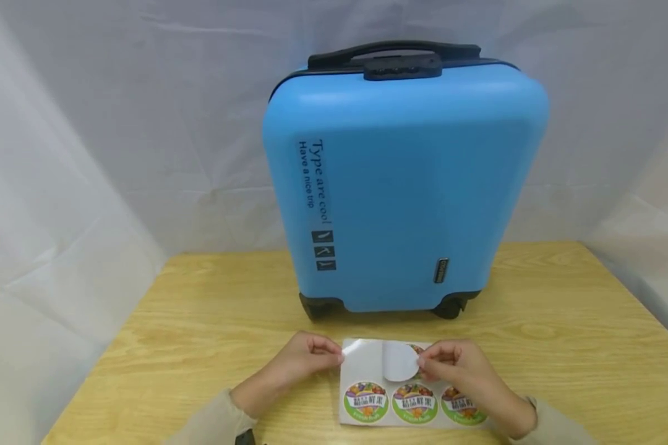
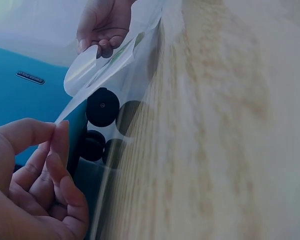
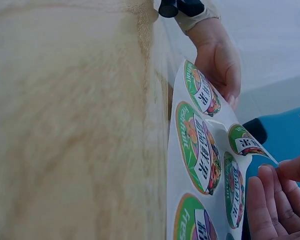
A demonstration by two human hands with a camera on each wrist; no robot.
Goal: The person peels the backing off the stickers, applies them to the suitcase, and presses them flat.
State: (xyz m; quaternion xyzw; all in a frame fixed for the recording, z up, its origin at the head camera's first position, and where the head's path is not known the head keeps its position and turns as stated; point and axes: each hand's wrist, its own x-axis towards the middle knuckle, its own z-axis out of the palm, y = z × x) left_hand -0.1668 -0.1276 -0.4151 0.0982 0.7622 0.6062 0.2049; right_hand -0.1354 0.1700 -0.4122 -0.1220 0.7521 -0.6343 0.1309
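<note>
A white sheet [image 1: 362, 357] of round "fresh fruit" stickers lies in front of the suitcase. At its left edge my left hand [image 1: 296, 363] pinches the sheet between thumb and forefinger; the left wrist view shows this pinch [image 2: 55, 127] from close by. My right hand [image 1: 470, 374] pinches the edge of one round sticker [image 1: 399, 364], which is folded back with its white underside up. In the right wrist view that sticker [image 3: 246, 141] stands off the sheet, printed face visible, its tip between my right thumb and fingers. Several flat stickers [image 1: 414, 403] line the sheet's near row.
A blue hard-shell suitcase [image 1: 389, 198] with a black top handle [image 1: 395, 49] stands upright behind the sheet, on black wheels [image 1: 449, 307]. It rests on a wood-grain table [image 1: 211, 303]. A pale sheet backdrop [image 1: 200, 123] hangs behind and at the sides.
</note>
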